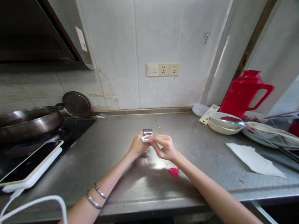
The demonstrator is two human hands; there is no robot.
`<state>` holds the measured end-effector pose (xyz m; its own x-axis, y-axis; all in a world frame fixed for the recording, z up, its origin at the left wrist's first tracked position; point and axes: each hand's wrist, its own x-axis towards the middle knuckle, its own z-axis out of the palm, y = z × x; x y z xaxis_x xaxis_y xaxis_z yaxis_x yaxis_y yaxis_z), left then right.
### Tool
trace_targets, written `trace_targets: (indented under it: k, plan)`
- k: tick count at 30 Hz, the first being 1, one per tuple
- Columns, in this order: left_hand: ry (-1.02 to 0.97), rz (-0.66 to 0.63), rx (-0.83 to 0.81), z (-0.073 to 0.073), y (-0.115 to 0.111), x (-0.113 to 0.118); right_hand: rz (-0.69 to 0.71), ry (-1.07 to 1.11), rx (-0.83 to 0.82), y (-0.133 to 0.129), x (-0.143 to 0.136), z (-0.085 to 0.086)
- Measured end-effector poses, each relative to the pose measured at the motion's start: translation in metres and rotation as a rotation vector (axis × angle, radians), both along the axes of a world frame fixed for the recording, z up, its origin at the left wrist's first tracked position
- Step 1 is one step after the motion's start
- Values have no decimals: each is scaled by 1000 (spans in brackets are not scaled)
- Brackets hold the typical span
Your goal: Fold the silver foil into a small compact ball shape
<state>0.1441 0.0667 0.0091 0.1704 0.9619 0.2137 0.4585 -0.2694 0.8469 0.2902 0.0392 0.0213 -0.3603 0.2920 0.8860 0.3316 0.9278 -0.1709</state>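
Both of my hands meet over the middle of the steel counter. My left hand [138, 145] is closed around a small item with a shiny silver, foil-like top [147, 132]; its lower part is hidden by the fingers. My right hand [164, 146] pinches a small white piece [145, 139], like paper, right in front of the silver top. I cannot tell whether the white piece is joined to the item. A torn red scrap [174, 172] lies on the counter beside my right forearm.
At left, a phone [30, 161] on a white block with a cable lies by the stove, below a metal pan [28, 122]. At right stand a red thermos jug [245, 93], stacked bowls [223, 127], plates and a white napkin [254, 160]. Wall sockets [168, 69] are behind.
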Motion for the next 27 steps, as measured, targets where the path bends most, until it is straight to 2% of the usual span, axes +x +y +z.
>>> trace_targets:
  k: [5, 8, 11, 14, 20, 27]
  plan:
    - [59, 3, 2, 7, -7, 7, -232, 259, -87, 8, 10, 9]
    - [47, 20, -18, 5, -10, 9, -290, 247, -159, 18, 13, 8]
    - [42, -5, 14, 3, -11, 9, -229, 133, -241, 24, 11, -1]
    - [61, -7, 41, 5, -10, 8, -145, 60, -254, 25, 6, -9]
    - [140, 6, 98, 12, -7, 2, -83, 33, -126, 18, 5, -11]
    - [135, 4, 52, 10, 2, -8, 16, -77, -6, 9, 0, -8]
